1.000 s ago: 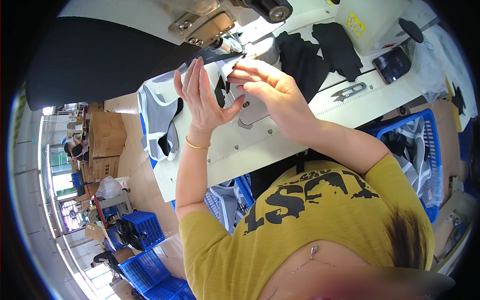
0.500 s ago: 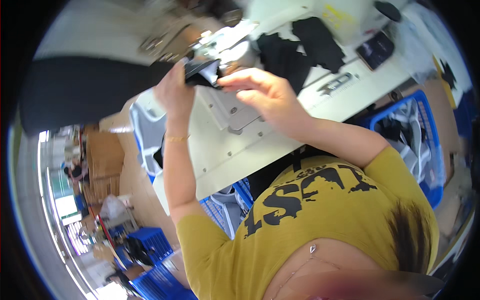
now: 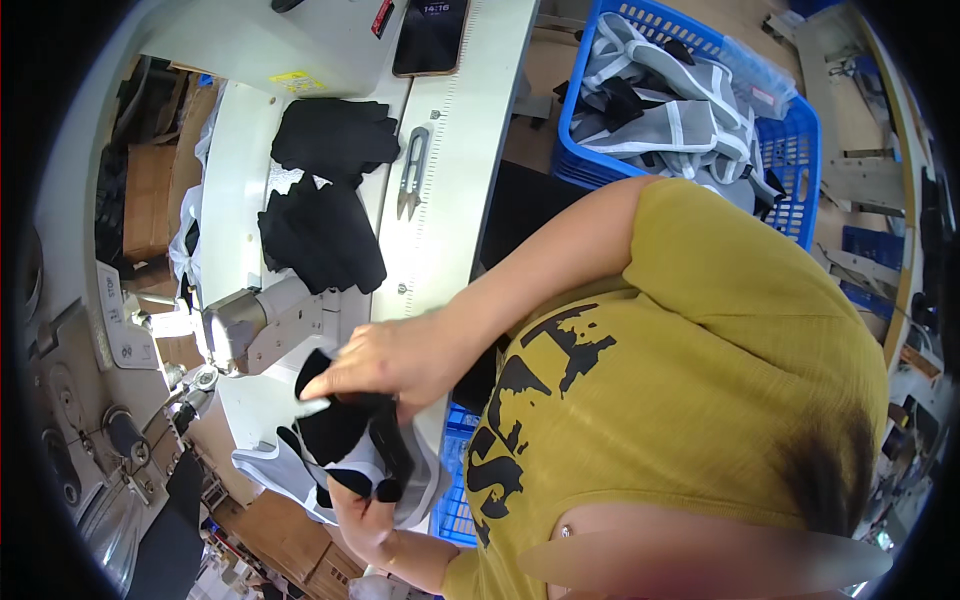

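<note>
My right hand point(image 3: 400, 358) is closed on a black fabric flap of a grey and black sewn piece point(image 3: 345, 432) near the table's front edge. The flap's dark end pokes up beyond the fingertips. My left hand point(image 3: 362, 518) reaches in at the lower end of that piece, where the fabric covers its fingers, so their grip is hidden. Another grey piece with pale edging point(image 3: 275, 468) lies beside it on the left. Just beyond my right hand stands the sewing machine's metal head point(image 3: 235, 330).
Two stacks of black fabric pieces, an upper one point(image 3: 335, 138) and a lower one point(image 3: 320, 238), lie on the white table point(image 3: 440, 210). Thread snips point(image 3: 412, 175) and a phone point(image 3: 430, 38) lie alongside. A blue basket point(image 3: 803, 165) of grey pieces stands at the right.
The view has swung round, bringing the snips, stacks and basket into fuller view. Both hands now are at the near table edge, with the grey and black piece between them.
</note>
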A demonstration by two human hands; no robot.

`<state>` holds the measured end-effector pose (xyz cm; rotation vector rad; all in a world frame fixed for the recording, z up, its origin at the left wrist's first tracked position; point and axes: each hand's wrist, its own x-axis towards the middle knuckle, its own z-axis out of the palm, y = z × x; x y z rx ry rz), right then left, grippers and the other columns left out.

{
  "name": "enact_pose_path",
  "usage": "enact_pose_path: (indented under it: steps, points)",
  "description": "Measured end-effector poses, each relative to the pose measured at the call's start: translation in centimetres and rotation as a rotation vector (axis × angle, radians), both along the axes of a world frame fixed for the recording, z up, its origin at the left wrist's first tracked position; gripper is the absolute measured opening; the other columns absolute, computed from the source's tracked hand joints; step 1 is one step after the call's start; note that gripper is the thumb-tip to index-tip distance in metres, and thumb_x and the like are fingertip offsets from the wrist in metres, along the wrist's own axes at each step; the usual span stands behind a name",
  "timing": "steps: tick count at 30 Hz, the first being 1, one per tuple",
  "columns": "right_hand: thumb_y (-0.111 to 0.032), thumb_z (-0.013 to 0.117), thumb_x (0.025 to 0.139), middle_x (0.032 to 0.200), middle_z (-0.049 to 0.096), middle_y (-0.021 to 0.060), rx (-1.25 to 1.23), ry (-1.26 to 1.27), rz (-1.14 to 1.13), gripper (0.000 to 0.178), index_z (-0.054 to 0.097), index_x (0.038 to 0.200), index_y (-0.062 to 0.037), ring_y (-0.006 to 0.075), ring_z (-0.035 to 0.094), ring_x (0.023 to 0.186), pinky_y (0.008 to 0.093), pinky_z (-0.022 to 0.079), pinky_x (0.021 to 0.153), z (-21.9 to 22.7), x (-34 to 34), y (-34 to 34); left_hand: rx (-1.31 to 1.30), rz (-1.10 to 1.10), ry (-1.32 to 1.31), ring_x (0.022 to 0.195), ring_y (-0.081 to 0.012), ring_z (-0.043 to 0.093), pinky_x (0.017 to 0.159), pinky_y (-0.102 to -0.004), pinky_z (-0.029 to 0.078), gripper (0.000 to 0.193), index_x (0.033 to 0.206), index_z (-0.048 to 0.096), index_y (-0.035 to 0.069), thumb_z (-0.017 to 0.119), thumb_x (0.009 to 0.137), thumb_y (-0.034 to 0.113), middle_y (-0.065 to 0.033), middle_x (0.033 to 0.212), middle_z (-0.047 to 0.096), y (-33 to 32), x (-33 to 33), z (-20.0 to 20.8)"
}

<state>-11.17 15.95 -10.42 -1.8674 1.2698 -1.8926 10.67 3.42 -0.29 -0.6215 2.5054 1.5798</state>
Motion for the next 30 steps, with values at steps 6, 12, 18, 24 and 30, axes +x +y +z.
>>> enact_pose_path:
  steps: [6, 12, 18, 24, 30]
  points:
    - [-0.011, 0.067, 0.078, 0.117, 0.067, 0.0184, 0.487, -0.204, 0.257, 0.048, 0.06, 0.124, 0.0026, 0.0248, 0.063, 0.108, 0.035, 0.049, 0.094, -0.4, -7.3, 6.7, -0.171, -0.307, 0.044, 0.102, -0.0292, 0.065, 0.093, -0.0363, 0.047, 0.044, 0.122, 0.06, -0.002, 0.073, 0.084, 0.015, -0.0138, 0.107, 0.069, -0.4, -3.8, -1.2]
    - [-0.011, 0.062, 0.076, 0.088, 0.061, 0.005, 1.224, 0.047, -0.35, 0.038, 0.065, 0.113, -0.0005, 0.0139, 0.057, 0.085, 0.0269, 0.047, 0.069, 3.9, -23.3, 24.6, -1.153, 0.623, -0.662, 0.122, -0.0416, 0.053, 0.1, -0.0472, 0.046, 0.079, 0.127, 0.059, -0.005, 0.07, 0.079, 0.057, -0.0265, 0.13, 0.057, -15.8, 9.2, -3.8]
    - [-0.013, 0.069, 0.073, 0.098, 0.065, 0.0131, 1.413, 0.33, -0.518, 0.067, 0.052, 0.138, -0.005, 0.0211, 0.062, 0.081, 0.0329, 0.05, 0.078, 4.0, -23.9, 24.1, -1.022, 0.766, -0.74, 0.118, -0.0455, 0.056, 0.1, -0.0429, 0.046, 0.083, 0.134, 0.049, -0.007, 0.078, 0.073, 0.042, -0.0342, 0.133, 0.052, -18.6, 15.1, -11.2]
    - [-0.011, 0.069, 0.082, 0.103, 0.069, 0.0132, 1.085, 0.35, 0.104, 0.05, 0.057, 0.13, -0.0026, 0.0245, 0.065, 0.091, 0.0367, 0.051, 0.085, 4.1, -15.8, 11.9, -0.969, 0.893, -0.474, 0.09, -0.0342, 0.068, 0.083, -0.0428, 0.053, 0.023, 0.094, 0.075, 0.005, 0.07, 0.082, 0.024, -0.0148, 0.098, 0.073, -18.5, 15.2, -10.3]
    - [-0.01, 0.07, 0.084, 0.106, 0.069, 0.0153, 0.713, 0.52, 0.364, 0.045, 0.059, 0.126, 0.0011, 0.0277, 0.066, 0.099, 0.0375, 0.051, 0.088, 4.1, -9.1, 2.4, -1.392, 1.149, 0.056, 0.069, -0.0292, 0.067, 0.069, -0.0383, 0.051, 0.022, 0.085, 0.073, 0.001, 0.07, 0.087, 0.023, -0.0141, 0.075, 0.07, -18.3, 15.6, -4.3]
